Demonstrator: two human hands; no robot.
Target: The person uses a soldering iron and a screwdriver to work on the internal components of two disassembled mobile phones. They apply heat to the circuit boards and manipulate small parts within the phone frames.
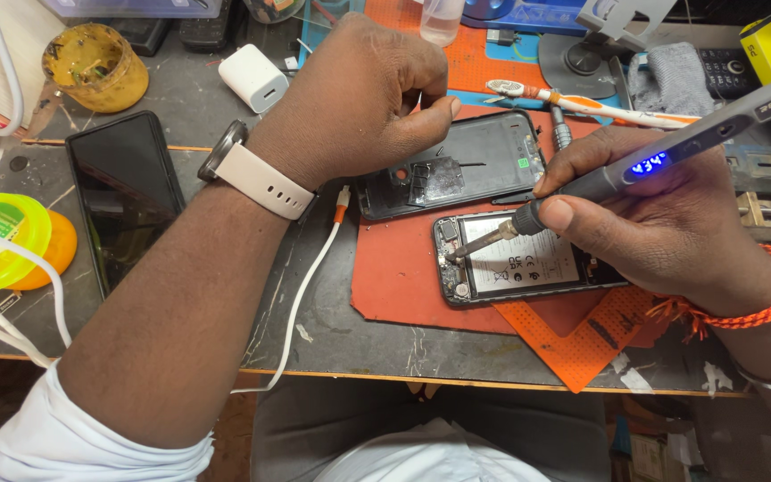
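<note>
On my surface (pixel 332 330), far left: a dark phone (pixel 125 192) lying face-up, w/ a yellow-green lidded tub (pixel 2 239) beside it over an orange one. Top left there's a grimy yellow jar (pixel 95 67), white charger block (pixel 252 77) just right of it. White cable (pixel 301 299) runs down the middle. Toothbrush (pixel 582 100) up top right.

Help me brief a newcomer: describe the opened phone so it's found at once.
On the red mat at the desk's middle, the opened phone lies under the right hand. Unlike the empty back cover above it, it shows a white battery, with the soldering iron touching it.
</note>
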